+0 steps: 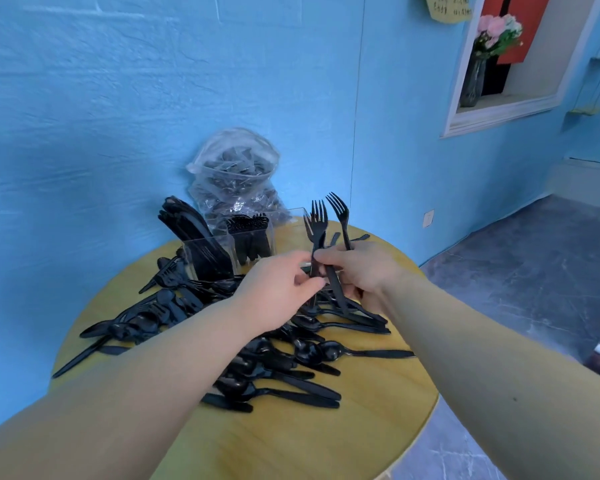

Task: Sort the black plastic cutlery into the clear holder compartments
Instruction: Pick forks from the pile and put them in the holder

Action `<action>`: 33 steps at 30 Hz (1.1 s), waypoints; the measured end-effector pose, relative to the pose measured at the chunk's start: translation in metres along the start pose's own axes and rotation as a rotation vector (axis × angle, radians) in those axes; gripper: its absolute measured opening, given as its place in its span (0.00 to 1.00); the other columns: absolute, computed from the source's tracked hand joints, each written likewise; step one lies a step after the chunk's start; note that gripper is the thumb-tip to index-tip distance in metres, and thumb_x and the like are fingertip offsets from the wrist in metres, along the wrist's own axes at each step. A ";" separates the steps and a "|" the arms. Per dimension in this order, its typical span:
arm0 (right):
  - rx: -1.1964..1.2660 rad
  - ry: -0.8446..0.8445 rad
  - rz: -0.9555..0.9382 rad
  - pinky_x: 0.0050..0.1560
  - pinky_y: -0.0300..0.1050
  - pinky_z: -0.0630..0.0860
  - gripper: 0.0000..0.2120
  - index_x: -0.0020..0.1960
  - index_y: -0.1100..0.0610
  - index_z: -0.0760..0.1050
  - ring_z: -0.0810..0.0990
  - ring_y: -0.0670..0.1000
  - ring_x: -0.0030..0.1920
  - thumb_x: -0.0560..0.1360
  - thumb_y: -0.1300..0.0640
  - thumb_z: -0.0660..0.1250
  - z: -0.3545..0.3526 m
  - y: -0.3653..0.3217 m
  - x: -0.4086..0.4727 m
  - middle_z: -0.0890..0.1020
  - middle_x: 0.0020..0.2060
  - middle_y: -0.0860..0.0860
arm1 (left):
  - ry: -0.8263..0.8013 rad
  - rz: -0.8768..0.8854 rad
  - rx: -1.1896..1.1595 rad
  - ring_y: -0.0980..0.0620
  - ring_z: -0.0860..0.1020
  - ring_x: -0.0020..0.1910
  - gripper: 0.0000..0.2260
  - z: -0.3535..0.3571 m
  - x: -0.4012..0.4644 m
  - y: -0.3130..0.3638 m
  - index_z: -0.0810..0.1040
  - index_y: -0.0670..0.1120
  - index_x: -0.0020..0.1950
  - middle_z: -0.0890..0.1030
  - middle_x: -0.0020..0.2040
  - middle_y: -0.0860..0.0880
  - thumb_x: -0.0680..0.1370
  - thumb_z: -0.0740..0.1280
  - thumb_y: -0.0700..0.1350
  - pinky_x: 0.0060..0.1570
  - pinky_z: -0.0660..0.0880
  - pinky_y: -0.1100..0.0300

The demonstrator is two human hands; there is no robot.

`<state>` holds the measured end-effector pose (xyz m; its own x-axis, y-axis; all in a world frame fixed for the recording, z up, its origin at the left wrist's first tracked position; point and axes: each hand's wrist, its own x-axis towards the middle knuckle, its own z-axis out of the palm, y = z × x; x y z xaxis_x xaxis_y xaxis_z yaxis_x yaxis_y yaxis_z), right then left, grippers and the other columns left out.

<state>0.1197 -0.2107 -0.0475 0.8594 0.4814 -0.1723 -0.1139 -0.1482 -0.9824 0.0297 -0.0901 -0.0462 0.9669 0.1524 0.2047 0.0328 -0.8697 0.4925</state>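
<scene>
Right hand (361, 271) grips bundle of forks (321, 220) upright, tines up; handles hidden in fist. Left hand (278, 289) pinches one handle of same bundle. Clear holder (229, 251) far centre on round table (378, 427), partly filled; compartment walls hard to discern. Loose cutlery pile (278, 368) near, partly covered by forearms. Plastic bag (236, 174) behind holder, contents unclear.

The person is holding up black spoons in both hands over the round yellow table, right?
Not quite. They are forks, not spoons: the head view shows the tines pointing up above the left hand and right hand. Both hands do hold them over the round yellow table.
</scene>
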 end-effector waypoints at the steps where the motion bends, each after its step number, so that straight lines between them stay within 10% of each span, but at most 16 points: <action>1: 0.022 -0.004 -0.010 0.24 0.40 0.58 0.07 0.38 0.59 0.77 0.64 0.49 0.23 0.73 0.58 0.71 0.007 -0.002 -0.003 0.75 0.29 0.54 | 0.022 -0.014 -0.015 0.53 0.79 0.49 0.18 -0.004 -0.005 -0.002 0.70 0.49 0.69 0.83 0.49 0.52 0.79 0.63 0.52 0.53 0.74 0.58; 6: 0.018 0.043 -0.099 0.21 0.36 0.58 0.09 0.37 0.58 0.74 0.60 0.47 0.19 0.74 0.59 0.70 0.033 -0.007 -0.015 0.66 0.20 0.48 | 0.090 -0.068 0.047 0.51 0.79 0.40 0.09 -0.027 -0.021 -0.017 0.76 0.47 0.54 0.82 0.40 0.49 0.82 0.57 0.47 0.40 0.73 0.57; 10: 0.075 0.060 -0.132 0.24 0.39 0.60 0.04 0.45 0.56 0.72 0.62 0.47 0.25 0.76 0.63 0.67 0.040 -0.010 -0.015 0.68 0.30 0.52 | 0.157 -0.218 0.029 0.61 0.77 0.31 0.11 -0.046 -0.032 -0.031 0.73 0.42 0.48 0.80 0.41 0.48 0.82 0.54 0.45 0.26 0.68 0.65; 14: 0.092 0.024 -0.143 0.23 0.39 0.59 0.06 0.49 0.56 0.70 0.59 0.48 0.25 0.77 0.63 0.65 0.052 -0.017 -0.021 0.69 0.35 0.55 | 0.186 -0.270 -0.005 0.49 0.72 0.33 0.09 -0.053 -0.043 -0.042 0.71 0.43 0.53 0.78 0.41 0.45 0.82 0.52 0.43 0.35 0.72 0.52; 28: 0.228 0.073 -0.148 0.19 0.36 0.59 0.08 0.40 0.58 0.68 0.65 0.41 0.16 0.77 0.65 0.63 0.089 -0.023 -0.033 0.78 0.35 0.58 | 0.080 -0.219 -0.020 0.50 0.70 0.38 0.18 -0.051 -0.069 -0.046 0.66 0.48 0.39 0.70 0.36 0.49 0.83 0.46 0.54 0.41 0.65 0.56; 33: 0.214 0.084 -0.164 0.19 0.36 0.58 0.10 0.39 0.56 0.67 0.62 0.43 0.15 0.77 0.63 0.64 0.092 -0.025 -0.035 0.81 0.36 0.57 | 0.063 -0.209 -0.140 0.50 0.71 0.37 0.19 -0.055 -0.074 -0.044 0.74 0.46 0.50 0.72 0.36 0.49 0.83 0.48 0.54 0.43 0.67 0.57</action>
<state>0.0471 -0.1444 -0.0236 0.9124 0.4090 -0.0119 -0.0649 0.1160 -0.9911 -0.0572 -0.0374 -0.0364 0.9249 0.3548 0.1366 0.1903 -0.7432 0.6414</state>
